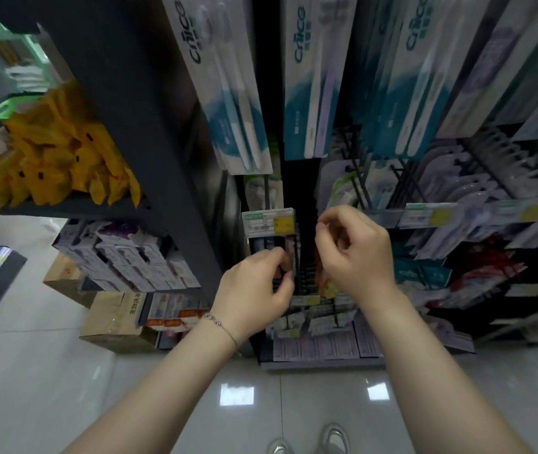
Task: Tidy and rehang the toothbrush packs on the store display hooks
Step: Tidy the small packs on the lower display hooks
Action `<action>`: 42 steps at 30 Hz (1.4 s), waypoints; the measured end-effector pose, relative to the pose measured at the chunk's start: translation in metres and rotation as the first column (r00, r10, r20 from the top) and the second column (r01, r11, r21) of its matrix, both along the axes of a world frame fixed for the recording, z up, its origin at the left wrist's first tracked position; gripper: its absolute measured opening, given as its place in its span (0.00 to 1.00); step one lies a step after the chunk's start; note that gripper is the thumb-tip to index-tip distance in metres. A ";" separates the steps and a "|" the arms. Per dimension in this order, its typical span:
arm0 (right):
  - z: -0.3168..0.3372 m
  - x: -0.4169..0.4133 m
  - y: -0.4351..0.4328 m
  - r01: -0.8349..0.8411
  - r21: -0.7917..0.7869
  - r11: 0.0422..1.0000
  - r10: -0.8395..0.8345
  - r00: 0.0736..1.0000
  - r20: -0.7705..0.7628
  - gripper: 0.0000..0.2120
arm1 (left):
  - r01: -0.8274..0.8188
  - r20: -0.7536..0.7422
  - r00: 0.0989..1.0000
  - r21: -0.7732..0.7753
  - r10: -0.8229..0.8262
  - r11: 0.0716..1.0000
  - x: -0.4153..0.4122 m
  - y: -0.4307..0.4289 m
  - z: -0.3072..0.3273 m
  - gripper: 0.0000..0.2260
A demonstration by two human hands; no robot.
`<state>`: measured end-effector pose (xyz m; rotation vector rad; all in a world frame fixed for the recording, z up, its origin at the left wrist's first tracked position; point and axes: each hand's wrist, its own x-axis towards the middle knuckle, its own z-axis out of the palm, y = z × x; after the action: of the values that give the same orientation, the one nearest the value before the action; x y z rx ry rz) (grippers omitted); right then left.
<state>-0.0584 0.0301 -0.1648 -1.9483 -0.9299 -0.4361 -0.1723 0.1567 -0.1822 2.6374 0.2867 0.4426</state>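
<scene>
Tall white and teal toothbrush packs [307, 93] hang from hooks at the top of the display, another [225, 83] to their left. Below a price tag [269, 222], a dark toothbrush pack [280, 249] hangs on a hook. My left hand [257, 286] has its fingers curled round that pack's lower edge. My right hand [356, 250] is raised to the right of it with thumb and forefinger pinched together; what they hold is too small to tell. An orange and yellow pack [325, 285] shows just under my right palm.
More packs hang on black wire hooks [425, 178] to the right with price tags [431, 214]. A dark shelf upright [130, 103] stands left, with yellow bags [64, 152], stacked boxes [136, 257] and cardboard cartons [113, 319] beyond. Glossy floor tiles [64, 388] lie below.
</scene>
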 end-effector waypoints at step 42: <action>-0.138 0.137 0.140 -0.184 0.267 0.946 0.320 0.659 -0.681 0.09 | 0.047 0.050 0.873 -0.999 0.486 0.018 0.159 0.114 -0.100 0.17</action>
<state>0.0784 0.1702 -0.3032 -1.5715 -0.5900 0.4014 -0.0135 0.2704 -0.2817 0.9760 0.6212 0.5610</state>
